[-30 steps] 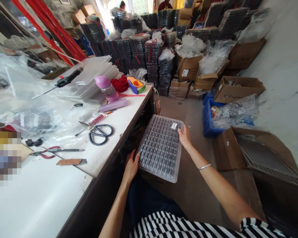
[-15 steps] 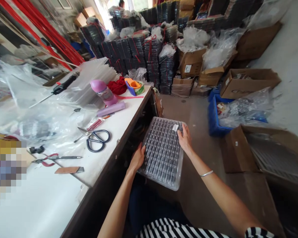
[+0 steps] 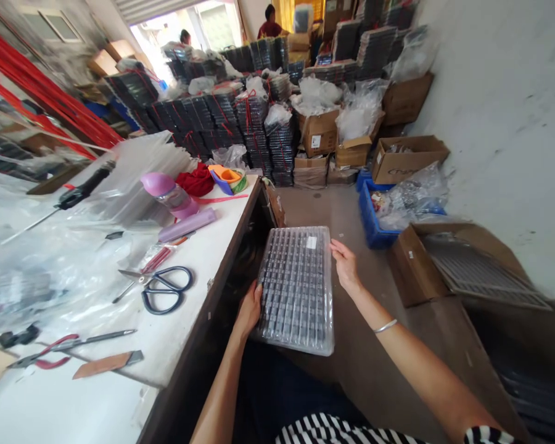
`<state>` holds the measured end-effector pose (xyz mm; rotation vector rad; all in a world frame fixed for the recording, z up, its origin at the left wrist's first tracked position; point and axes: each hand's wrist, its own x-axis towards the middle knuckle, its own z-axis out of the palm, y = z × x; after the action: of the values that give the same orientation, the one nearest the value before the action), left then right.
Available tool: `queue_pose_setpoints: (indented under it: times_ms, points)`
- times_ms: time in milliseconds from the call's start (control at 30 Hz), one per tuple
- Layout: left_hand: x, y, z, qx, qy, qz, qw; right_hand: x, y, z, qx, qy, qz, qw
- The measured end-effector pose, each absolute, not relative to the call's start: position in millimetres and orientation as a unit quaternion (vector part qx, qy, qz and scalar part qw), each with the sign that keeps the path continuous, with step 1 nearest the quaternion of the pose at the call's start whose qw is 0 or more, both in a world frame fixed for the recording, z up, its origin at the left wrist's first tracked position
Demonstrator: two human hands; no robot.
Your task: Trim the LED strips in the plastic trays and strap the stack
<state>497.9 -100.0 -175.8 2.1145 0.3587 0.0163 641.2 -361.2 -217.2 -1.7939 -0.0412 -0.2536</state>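
Note:
A clear plastic tray [image 3: 296,290] filled with rows of small dark pieces is held tilted beside the workbench, above my lap. My left hand [image 3: 248,310] is closed on its left edge, with the thumb on top and the other fingers hidden beneath. At the upper right edge, the fingertips of my right hand [image 3: 345,265] are pinched together on the rim, while the palm stays off the tray. A small white label [image 3: 311,242] is stuck near the tray's upper right corner.
On the white workbench [image 3: 106,407] lie scissors [image 3: 161,290], pliers [image 3: 46,354], a knife [image 3: 108,364] and a purple bottle [image 3: 169,194]. A blue crate [image 3: 374,225] and an open carton [image 3: 411,271] stand at right. Tied stacks of black trays [image 3: 254,132] and two people are farther back.
My right hand has slid off the tray's top onto its right rim, the thumb no longer lying over it. The view has tilted up and turned right; my left hand keeps its hold.

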Motion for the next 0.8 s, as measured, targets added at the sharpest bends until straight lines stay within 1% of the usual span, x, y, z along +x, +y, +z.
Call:
queue_pose_setpoints:
  times_ms: [100,200,467,600,700,800]
  points:
    - [497.0,-99.3,-177.8,0.862,0.154,0.017,0.483,637.8,-367.5,-216.0,-0.79,-0.052,-0.099,0.603]
    - [496.8,-99.0,-178.1,0.859,0.149,0.02,0.49,636.8,-376.3,-211.7,-0.816,-0.113,-0.089,0.56]
    - [498.1,-99.7,-175.4,0.857,0.134,0.016,0.497,652.2,-377.2,-199.9,-0.901,-0.243,-0.073,0.353]
    - [497.7,-100.4,-175.6,0.855,0.137,0.019,0.5,660.4,-370.6,-200.3,-0.919,-0.275,-0.064,0.273]
    - [497.5,-100.7,-176.4,0.854,0.142,0.023,0.499,662.8,-369.2,-200.8,-0.926,-0.286,-0.063,0.238]
    - [497.4,-100.3,-178.2,0.854,0.149,0.026,0.497,663.4,-370.0,-201.3,-0.93,-0.287,-0.062,0.22]
